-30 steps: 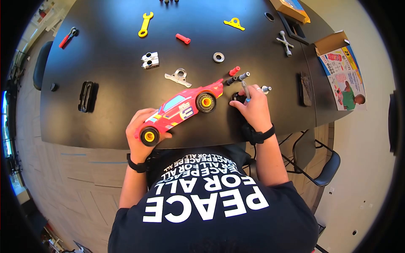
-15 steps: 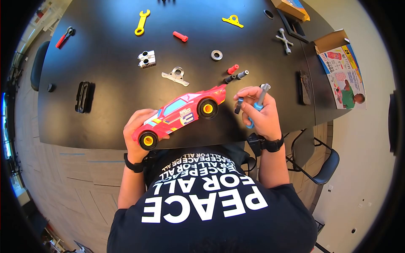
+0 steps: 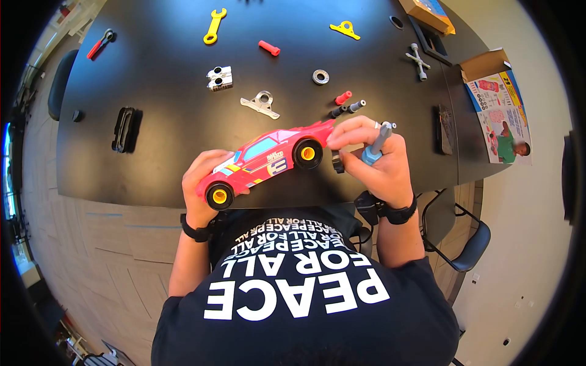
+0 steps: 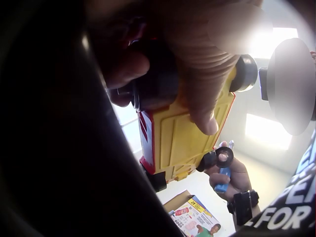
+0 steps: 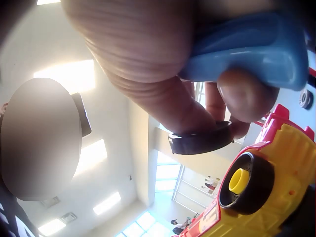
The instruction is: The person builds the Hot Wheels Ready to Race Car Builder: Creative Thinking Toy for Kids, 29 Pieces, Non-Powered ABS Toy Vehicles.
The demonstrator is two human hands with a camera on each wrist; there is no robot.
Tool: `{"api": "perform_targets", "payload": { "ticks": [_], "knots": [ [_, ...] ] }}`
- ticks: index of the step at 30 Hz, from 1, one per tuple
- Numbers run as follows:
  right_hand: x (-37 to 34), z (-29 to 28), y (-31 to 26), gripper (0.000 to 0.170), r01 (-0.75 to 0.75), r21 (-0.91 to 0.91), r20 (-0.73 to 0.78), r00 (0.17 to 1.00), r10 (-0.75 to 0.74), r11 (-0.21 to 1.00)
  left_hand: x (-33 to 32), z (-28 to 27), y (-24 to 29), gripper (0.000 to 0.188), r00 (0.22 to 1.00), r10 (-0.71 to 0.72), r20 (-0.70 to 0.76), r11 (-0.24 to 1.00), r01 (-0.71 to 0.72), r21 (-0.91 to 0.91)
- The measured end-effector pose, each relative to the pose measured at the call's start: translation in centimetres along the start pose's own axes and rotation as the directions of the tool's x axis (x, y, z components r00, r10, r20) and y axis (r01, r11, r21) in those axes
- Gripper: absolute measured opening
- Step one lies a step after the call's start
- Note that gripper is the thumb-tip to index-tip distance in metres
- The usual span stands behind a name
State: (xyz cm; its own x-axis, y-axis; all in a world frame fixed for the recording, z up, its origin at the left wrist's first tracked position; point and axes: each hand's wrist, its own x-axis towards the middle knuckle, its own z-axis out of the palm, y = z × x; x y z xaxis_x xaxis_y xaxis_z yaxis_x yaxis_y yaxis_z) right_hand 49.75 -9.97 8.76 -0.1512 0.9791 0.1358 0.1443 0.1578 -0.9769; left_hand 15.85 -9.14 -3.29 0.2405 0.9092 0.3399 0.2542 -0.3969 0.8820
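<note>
A red toy car [image 3: 268,160] with a yellow underside [image 4: 185,136] is held up at its front end by my left hand [image 3: 203,183], thumb across the underside in the left wrist view. Its near side shows black wheels with yellow hubs [image 5: 239,181]. My right hand [image 3: 381,160] pinches a black ring [image 5: 201,140] between thumb and fingers, close beside the car's rear wheel but apart from it. Within the same palm lies a screwdriver with a blue handle [image 5: 247,52] and a grey shaft [image 3: 383,136] pointing up.
Past the car stand red [image 3: 343,97], black and grey pegs. Farther back lie a silver bracket [image 3: 260,105], a silver block [image 3: 220,78], a ring [image 3: 320,77], a red bolt [image 3: 269,48] and a yellow wrench [image 3: 215,26]. An open box [image 3: 497,110] is at the right.
My right hand has lifted the black ring and the screwdriver off the table and brought the ring left, near the rear wheel. The left hand keeps its hold on the car.
</note>
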Motion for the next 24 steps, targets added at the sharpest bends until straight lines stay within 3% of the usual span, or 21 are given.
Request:
{"api": "perform_targets", "payload": {
  "ticks": [2,7,10,24],
  "knots": [
    [0.2,0.6,-0.5,0.024,-0.034,-0.022,-0.037,0.999,0.033,0.999,0.0,0.0,-0.1,0.068,1.0,0.002,-0.001,1.0,-0.002,-0.007],
    [0.8,1.1,-0.4,0.029,0.109,-0.366,-0.008,0.993,-0.12,0.924,0.0,0.2,-0.1,0.068,1.0,0.016,-0.008,1.0,-0.017,-0.006],
    [1.1,2.0,-0.9,0.021,0.162,-0.442,-0.003,0.983,-0.182,0.882,0.1,0.0,0.0,0.069,1.0,0.019,-0.004,1.0,-0.019,-0.012],
    [1.3,2.9,-0.2,0.04,0.379,-0.607,0.227,0.925,-0.304,0.699,0.1,0.1,0.0,0.069,1.0,0.03,0.005,1.0,-0.03,-0.009]
  ]
}}
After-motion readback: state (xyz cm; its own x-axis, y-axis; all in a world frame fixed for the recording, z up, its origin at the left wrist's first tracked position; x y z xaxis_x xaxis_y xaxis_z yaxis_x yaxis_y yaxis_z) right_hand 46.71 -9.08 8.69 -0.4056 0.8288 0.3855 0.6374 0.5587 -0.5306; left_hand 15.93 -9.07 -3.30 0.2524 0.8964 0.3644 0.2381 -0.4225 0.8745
